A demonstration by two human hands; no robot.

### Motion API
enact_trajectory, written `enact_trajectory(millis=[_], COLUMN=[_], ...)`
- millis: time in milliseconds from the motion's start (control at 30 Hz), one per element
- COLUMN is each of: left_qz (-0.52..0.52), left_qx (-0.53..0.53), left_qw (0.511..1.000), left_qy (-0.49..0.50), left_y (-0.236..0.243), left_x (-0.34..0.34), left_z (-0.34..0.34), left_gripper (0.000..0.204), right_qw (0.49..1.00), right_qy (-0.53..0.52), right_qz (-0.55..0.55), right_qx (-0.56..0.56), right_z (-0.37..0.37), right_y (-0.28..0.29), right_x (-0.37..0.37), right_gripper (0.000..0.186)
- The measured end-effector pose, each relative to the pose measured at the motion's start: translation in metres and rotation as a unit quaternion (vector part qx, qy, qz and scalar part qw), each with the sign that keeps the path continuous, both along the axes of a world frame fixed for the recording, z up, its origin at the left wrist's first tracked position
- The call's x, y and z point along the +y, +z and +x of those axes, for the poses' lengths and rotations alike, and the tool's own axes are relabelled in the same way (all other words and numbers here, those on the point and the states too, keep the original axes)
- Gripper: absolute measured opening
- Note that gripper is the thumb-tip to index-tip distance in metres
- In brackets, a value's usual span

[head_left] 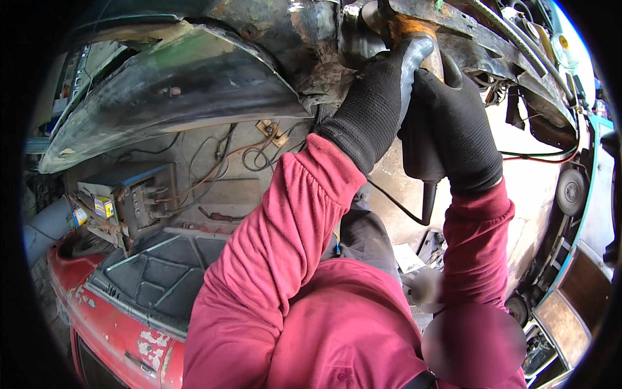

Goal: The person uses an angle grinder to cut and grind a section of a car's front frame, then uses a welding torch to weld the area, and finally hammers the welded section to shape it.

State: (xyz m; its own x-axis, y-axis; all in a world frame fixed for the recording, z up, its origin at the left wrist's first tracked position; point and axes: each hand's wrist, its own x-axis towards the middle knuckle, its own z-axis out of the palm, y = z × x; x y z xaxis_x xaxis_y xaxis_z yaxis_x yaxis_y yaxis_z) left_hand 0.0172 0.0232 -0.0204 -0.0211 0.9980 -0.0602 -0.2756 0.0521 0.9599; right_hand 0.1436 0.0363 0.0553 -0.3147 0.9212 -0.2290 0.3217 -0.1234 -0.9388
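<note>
With both black-gloved hands I hold up a corded angle grinder [420, 155] against the underside of worn car bodywork. My right hand [457, 123] is closed around its dark body, and the cable leaves the lower end. Farther up, my left hand [382, 97] grips the front part, its grey-coated thumb lying along the tool. Most of the left fingers are hidden. The grinder's working end is largely covered by my hands, close to a rusty orange patch [411, 29] on the metal. A dark, scuffed curved body panel [175, 97] extends to the left.
At left, a boxy machine [139, 194] with cables stands beside a red car [123, 330] with flaking paint. Loose cables [223, 152] hang behind my left arm. A small wheel [571, 188] and a pale blue vehicle door [583, 259] are at right.
</note>
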Motion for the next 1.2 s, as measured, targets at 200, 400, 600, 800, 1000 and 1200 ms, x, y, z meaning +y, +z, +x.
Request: enact_trajectory(millis=[200,400,600,800,1000,1200], left_qz=[-0.069,-0.079,-0.115,-0.061,-0.085,-0.077], left_qx=[-0.082,-0.130,-0.105,-0.072,0.011,-0.269], left_qw=[0.994,0.988,0.986,0.992,0.994,0.958], left_qy=[0.027,0.004,0.065,0.083,0.065,0.059], left_y=[0.011,0.013,0.017,0.017,0.030,0.021], left_x=[-0.001,0.001,-0.003,0.001,-0.008,-0.002], left_z=[-0.006,-0.001,-0.006,0.003,0.005,0.003], left_gripper=[0.040,0.047,0.060,0.054,0.039,0.045], right_qw=[0.896,0.996,0.999,0.923,0.997,0.954], right_qy=[0.170,0.013,0.024,0.134,0.025,0.129], right_qz=[0.368,0.059,0.009,0.344,0.030,0.252], right_qx=[-0.182,-0.067,0.021,-0.113,0.074,-0.101], right_z=[-0.004,-0.002,0.000,0.015,0.010,0.003], right_y=[0.000,-0.003,-0.014,-0.028,-0.023,-0.008], right_x=[0.008,0.004,0.007,0.018,0.012,0.002], right_gripper=[0.038,0.037,0.035,0.038,0.041,0.042])
